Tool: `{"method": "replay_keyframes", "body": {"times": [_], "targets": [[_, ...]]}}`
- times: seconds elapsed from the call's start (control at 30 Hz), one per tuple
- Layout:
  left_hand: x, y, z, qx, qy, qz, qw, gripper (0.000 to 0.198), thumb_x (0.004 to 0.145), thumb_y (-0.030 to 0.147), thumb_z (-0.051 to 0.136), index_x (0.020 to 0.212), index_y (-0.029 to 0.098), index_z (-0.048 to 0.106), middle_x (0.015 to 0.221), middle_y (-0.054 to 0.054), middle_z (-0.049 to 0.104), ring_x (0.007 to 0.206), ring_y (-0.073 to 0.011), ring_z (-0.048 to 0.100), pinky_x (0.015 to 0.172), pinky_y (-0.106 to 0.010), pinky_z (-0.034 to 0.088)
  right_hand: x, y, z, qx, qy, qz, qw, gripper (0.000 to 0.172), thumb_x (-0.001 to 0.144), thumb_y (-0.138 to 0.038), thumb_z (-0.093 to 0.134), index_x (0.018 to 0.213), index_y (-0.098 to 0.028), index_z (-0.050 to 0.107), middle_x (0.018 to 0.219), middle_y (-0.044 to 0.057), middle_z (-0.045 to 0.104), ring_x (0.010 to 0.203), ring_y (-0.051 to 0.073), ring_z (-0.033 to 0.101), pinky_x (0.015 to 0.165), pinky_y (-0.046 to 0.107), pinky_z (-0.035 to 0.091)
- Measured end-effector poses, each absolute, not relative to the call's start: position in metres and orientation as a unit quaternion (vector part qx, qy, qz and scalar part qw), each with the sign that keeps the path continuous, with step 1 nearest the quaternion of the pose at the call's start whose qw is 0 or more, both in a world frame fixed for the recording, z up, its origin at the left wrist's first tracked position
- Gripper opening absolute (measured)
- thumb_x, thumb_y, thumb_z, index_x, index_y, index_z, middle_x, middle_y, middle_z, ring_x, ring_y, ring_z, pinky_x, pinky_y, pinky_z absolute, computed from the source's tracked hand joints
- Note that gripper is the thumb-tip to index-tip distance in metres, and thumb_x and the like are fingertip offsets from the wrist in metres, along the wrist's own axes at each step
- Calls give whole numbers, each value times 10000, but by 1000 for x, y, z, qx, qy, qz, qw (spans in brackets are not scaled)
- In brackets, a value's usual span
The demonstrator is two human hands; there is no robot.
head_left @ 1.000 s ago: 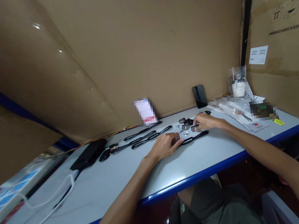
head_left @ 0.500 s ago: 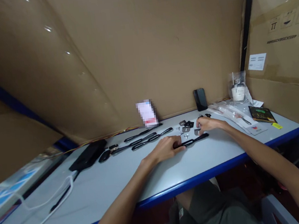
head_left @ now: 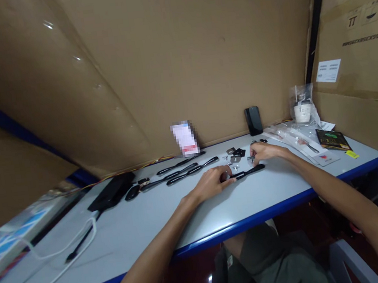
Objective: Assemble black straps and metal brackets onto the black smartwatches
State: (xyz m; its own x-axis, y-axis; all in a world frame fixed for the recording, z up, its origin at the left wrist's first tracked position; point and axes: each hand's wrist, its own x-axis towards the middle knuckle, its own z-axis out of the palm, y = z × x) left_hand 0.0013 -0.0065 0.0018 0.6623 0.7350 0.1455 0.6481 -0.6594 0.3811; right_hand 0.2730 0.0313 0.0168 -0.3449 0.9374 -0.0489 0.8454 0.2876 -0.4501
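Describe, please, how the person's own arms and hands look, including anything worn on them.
The left hand and right hand are bare, without gloves; no ring, watch or bracelet shows. The left forearm and right forearm are uncovered as far as they are in view, with no sleeve edge visible. An olive-green garment covers the lap.

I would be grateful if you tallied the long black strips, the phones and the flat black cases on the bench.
Long black strips: 4
Phone: 1
Flat black case: 1
Total: 6
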Motion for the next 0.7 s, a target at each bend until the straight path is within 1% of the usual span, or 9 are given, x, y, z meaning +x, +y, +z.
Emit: {"method": "replay_keyframes", "body": {"times": [0.1,0.13,0.17,0.3,0.37,0.5,0.6,0.7], "targets": [[3,-7,1,899,376,153,163,278,888,476,617,918,199,619,787,0,616,702,-170,549,642,-281,368,270,28,18,-551,-792,209,157,412,588,-123,857,973,-169,717,886,19,700,802,179,604,601,221,368],[4,-8,0,899,374,157,166,273,878,469,629,920,199,608,794,0,620,710,-172,555,644,-279,375,268,27,19,-546,-791,214,173,422,599,-104,840,997,-166,714,892,19,700,813,178,604,611,219,368],[5,-9,0,899,373,160,168,268,870,459,639,926,200,597,797,1,622,717,-173,559,647,-278,380,266,26,19,-539,-791,221,188,396,621,-89,814,998,-163,715,887,16,700,819,176,606,623,217,372],[8,-11,-5,897,373,171,162,237,859,412,646,947,204,573,809,3,625,727,-179,560,658,-282,384,255,22,22,-506,-781,271,246,166,749,-93,693,905,-145,719,829,5,700,806,156,621,667,214,408],[9,-12,-6,897,374,173,158,226,860,401,644,947,206,571,803,3,623,720,-180,555,655,-283,379,249,21,20,-492,-770,309,266,143,786,-124,669,919,-140,717,807,7,703,774,150,630,654,215,433],[9,-12,-7,899,373,174,151,226,855,394,657,945,209,566,788,6,617,702,-178,551,644,-281,370,237,20,10,-474,-742,381,283,174,815,-139,632,966,-137,719,767,14,710,671,143,632,584,220,460],[8,-13,-7,901,373,172,142,224,870,400,650,954,212,564,778,8,618,683,-175,547,636,-279,367,230,22,2,-471,-726,417,280,227,802,-95,623,1008,-133,711,652,-19,653,583,135,600,552,221,461],[8,-15,-5,904,371,168,130,218,883,402,641,966,215,564,774,8,620,675,-176,546,634,-279,363,228,23,-1,-461,-721,437,276,273,799,-69,608,1044,-134,710,587,-50,591,551,124,567,542,213,448]]}}
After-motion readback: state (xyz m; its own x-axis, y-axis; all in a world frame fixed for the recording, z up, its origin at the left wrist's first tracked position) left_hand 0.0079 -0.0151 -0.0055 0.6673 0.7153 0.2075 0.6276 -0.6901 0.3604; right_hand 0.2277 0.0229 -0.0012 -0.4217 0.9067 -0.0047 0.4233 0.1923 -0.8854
